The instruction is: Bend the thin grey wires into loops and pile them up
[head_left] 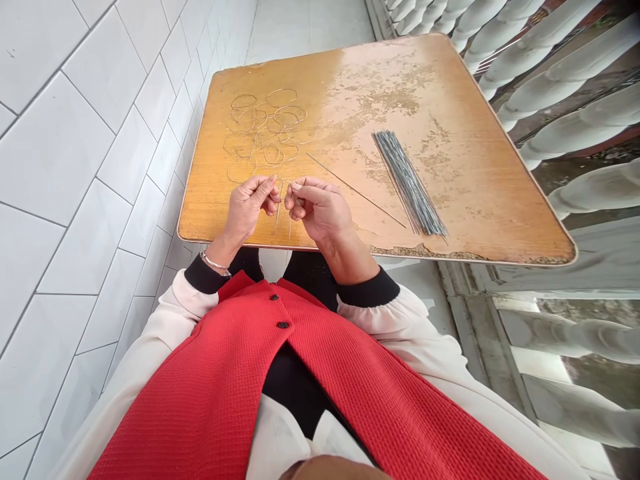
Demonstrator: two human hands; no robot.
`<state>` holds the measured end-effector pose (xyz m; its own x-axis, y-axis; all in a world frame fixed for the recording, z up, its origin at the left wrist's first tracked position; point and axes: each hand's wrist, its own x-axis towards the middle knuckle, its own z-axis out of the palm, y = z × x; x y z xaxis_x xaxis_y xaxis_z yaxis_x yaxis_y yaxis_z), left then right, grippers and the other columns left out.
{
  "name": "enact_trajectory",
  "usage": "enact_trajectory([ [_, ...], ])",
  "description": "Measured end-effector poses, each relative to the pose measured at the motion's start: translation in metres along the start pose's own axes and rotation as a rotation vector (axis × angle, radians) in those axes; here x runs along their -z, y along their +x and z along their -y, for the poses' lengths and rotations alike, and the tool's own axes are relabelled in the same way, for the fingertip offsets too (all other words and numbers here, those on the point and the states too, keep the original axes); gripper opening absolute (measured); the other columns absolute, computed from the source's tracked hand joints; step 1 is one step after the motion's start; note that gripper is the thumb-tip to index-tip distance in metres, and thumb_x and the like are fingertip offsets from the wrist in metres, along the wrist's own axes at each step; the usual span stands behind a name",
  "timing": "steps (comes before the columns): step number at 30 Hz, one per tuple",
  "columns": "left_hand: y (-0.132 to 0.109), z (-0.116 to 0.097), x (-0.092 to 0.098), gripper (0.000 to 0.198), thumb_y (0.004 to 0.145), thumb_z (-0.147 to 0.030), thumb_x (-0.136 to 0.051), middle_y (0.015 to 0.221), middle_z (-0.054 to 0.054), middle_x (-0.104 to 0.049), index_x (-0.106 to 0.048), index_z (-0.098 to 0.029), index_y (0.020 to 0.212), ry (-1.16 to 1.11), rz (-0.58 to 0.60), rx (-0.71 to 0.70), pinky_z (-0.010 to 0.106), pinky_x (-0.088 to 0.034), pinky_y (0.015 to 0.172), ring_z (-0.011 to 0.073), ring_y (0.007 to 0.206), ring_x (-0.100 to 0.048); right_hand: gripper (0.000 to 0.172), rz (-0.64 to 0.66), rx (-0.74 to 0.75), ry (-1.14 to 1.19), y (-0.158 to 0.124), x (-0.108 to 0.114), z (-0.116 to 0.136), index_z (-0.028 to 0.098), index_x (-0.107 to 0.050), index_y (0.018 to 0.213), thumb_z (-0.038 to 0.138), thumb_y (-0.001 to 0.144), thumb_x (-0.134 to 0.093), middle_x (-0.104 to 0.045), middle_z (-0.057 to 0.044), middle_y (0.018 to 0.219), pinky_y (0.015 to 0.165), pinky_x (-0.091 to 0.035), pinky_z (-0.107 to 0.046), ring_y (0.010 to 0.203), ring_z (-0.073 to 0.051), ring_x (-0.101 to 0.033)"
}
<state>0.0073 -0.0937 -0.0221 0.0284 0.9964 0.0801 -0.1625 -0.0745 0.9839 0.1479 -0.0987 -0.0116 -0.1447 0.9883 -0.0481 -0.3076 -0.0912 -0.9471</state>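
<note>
My left hand (253,202) is closed in a pinch above the near edge of the table. Close beside it, my right hand (320,205) pinches too. A thin metal wire (290,227) is held between them, with ends hanging down; its exact shape between the fingers is hard to make out. Beyond my hands lie several wire rings (273,155), loosely overlapping. One straight wire (355,189) lies slantwise to the right of my right hand. Farther right rests a bundle of straight grey wires (410,183).
The worn wooden table (475,167) has peeling patches and a chipped front edge. A white tiled wall (90,167) runs along the left. At the right stands a balustrade with pale balusters (565,73).
</note>
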Motion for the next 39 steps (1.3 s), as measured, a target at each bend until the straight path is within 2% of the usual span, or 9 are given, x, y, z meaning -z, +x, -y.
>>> enact_trajectory([
  [5, -0.002, 0.001, -0.005, 0.038, 0.094, -0.046, -0.066, 0.062, -0.006, -0.061, -0.059, -0.016, 0.072, 0.021, -0.015, 0.013, 0.015, -0.042, 0.049, 0.0005, 0.047, -0.054, 0.023, -0.005, 0.019, -0.033, 0.003, 0.003, 0.000, 0.018, -0.059, 0.063, 0.023, 0.082, -0.071, -0.056, 0.003, 0.052, 0.039, -0.031, -0.018, 0.039, -0.004, -0.039],
  [10, -0.004, -0.001, -0.004, 0.042, 0.095, -0.054, -0.061, 0.065, -0.005, -0.063, -0.060, -0.016, 0.076, 0.080, 0.054, 0.031, 0.014, -0.044, 0.050, 0.0011, 0.050, -0.056, 0.015, -0.027, 0.090, -0.012, -0.001, 0.003, -0.003, 0.017, -0.071, 0.082, 0.032, 0.084, -0.075, -0.063, 0.002, 0.060, 0.043, -0.036, -0.018, 0.043, -0.005, -0.047],
  [17, -0.007, -0.007, 0.001, 0.046, 0.097, -0.061, -0.053, 0.069, -0.002, -0.067, -0.064, -0.017, 0.089, 0.070, 0.053, 0.107, 0.015, -0.046, 0.050, 0.0036, 0.052, -0.060, 0.015, -0.032, 0.079, -0.057, 0.001, 0.008, -0.008, 0.018, -0.069, 0.093, 0.028, 0.082, -0.074, -0.066, 0.003, 0.065, 0.047, -0.040, -0.020, 0.045, -0.006, -0.050],
  [22, -0.007, -0.007, 0.005, 0.031, 0.098, -0.049, -0.059, 0.072, -0.003, -0.068, -0.064, -0.018, 0.096, 0.059, 0.054, 0.133, 0.015, -0.044, 0.049, 0.0030, 0.051, -0.059, 0.013, -0.043, 0.120, -0.103, 0.002, 0.008, -0.009, 0.019, -0.069, 0.093, 0.021, 0.080, -0.070, -0.065, 0.003, 0.065, 0.048, -0.040, -0.021, 0.046, -0.006, -0.049],
  [29, -0.007, 0.001, 0.006, 0.012, 0.099, -0.028, -0.060, 0.070, -0.005, -0.065, -0.062, -0.017, 0.098, 0.131, 0.087, 0.175, 0.014, -0.042, 0.049, 0.0019, 0.050, -0.057, 0.008, -0.057, 0.113, -0.136, 0.003, 0.008, -0.008, 0.018, -0.069, 0.085, 0.021, 0.078, -0.072, -0.065, 0.002, 0.066, 0.048, -0.041, -0.020, 0.047, -0.006, -0.049],
  [31, -0.006, 0.004, 0.008, 0.013, 0.097, -0.024, -0.062, 0.074, -0.005, -0.067, -0.063, -0.018, 0.109, 0.186, 0.071, 0.127, 0.015, -0.044, 0.051, 0.0026, 0.051, -0.057, 0.008, -0.054, 0.098, -0.124, 0.003, 0.009, -0.007, 0.017, -0.070, 0.083, 0.022, 0.078, -0.073, -0.065, 0.002, 0.064, 0.047, -0.040, -0.019, 0.046, -0.005, -0.048],
  [35, 0.000, 0.009, 0.015, 0.042, 0.088, -0.020, -0.073, 0.102, 0.002, -0.074, -0.063, -0.024, 0.128, 0.369, 0.096, -0.119, 0.018, -0.052, 0.066, 0.0060, 0.068, -0.064, 0.006, -0.051, 0.051, -0.070, 0.004, 0.009, -0.006, 0.016, -0.071, 0.078, 0.021, 0.078, -0.074, -0.064, 0.001, 0.061, 0.044, -0.038, -0.018, 0.044, -0.005, -0.048],
  [39, 0.004, 0.012, 0.021, 0.042, 0.091, -0.023, -0.067, 0.118, 0.007, -0.074, -0.064, -0.025, 0.133, 0.524, 0.180, -0.276, 0.024, -0.054, 0.084, 0.0129, 0.093, -0.068, 0.006, -0.079, 0.034, -0.046, 0.004, 0.008, -0.006, 0.017, -0.071, 0.076, 0.021, 0.079, -0.074, -0.065, 0.001, 0.061, 0.043, -0.039, -0.018, 0.044, -0.005, -0.048],
])
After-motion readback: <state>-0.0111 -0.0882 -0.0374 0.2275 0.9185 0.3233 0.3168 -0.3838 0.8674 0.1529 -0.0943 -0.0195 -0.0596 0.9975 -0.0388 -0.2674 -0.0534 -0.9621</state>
